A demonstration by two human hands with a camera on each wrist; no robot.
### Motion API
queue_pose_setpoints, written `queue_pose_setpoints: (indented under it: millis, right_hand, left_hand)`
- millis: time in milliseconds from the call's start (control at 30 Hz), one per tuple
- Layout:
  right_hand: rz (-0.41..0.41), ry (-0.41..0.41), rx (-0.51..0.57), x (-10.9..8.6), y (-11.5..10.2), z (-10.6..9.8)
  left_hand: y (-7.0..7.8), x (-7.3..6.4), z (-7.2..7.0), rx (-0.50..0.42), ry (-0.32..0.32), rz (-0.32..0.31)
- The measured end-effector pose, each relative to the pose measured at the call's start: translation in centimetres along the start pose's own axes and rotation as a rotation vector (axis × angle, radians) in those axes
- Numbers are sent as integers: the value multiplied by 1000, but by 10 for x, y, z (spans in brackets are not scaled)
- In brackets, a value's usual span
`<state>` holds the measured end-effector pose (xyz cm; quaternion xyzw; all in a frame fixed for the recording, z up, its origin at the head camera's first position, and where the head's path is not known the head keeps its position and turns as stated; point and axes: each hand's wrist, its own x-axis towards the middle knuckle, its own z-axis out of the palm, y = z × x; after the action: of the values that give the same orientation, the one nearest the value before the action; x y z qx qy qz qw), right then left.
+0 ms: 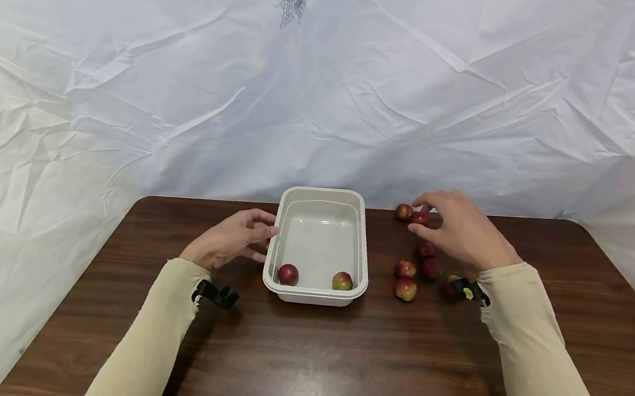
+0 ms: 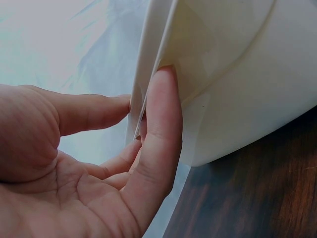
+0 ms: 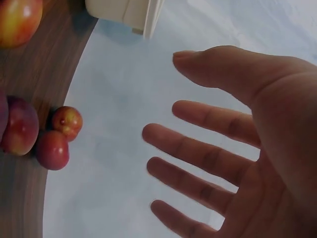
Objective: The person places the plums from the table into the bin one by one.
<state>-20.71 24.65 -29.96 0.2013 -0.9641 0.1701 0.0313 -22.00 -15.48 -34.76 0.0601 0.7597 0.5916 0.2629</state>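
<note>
While your right hand is hanging over the far right side of the counter, the pair of fruits by the counter's far edge, a mottled fruit and a redder fruit, is lying just left of and around your fingertips in the head view. That relation is probably mattering most: your right hand is being the nearer one by far, and the pale container is standing further left, between your two hands. In the right wrist view your fingers are standing spread and straight, thumb apart, gripping nothing, and the pair is sitting clear of them. Your left hand is pinching the container's left rim between thumb and fingers. The two fruits of the pair are sitting side by side, roughly along the counter's far edge; each is looking nearly round, so you are getting no clear long axis, though the mottled one is turning what seems a stem mark toward the right wrist camera. The container's long axis is running away from you, its short near end facing you, with a dark red fruit and a yellowish fruit resting there.
</note>
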Motion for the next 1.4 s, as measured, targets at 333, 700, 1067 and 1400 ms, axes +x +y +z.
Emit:
queue_pose_setpoints:
  millis: [333,700,1067,1400]
  right_hand:
    - [27,-62,-10,2,12,4]
    - [87,-127,-8,5,20,10]
    - [130,-168,33,7,28,24]
    - [155,-221,-25,8,32,34]
  left_hand:
    - [0,0,0,0,0,1]
    - [1,0,0,4,5,-1]
    - [2,-1,-1,4,5,-5]
    - [2,0,0,7,9,-13]
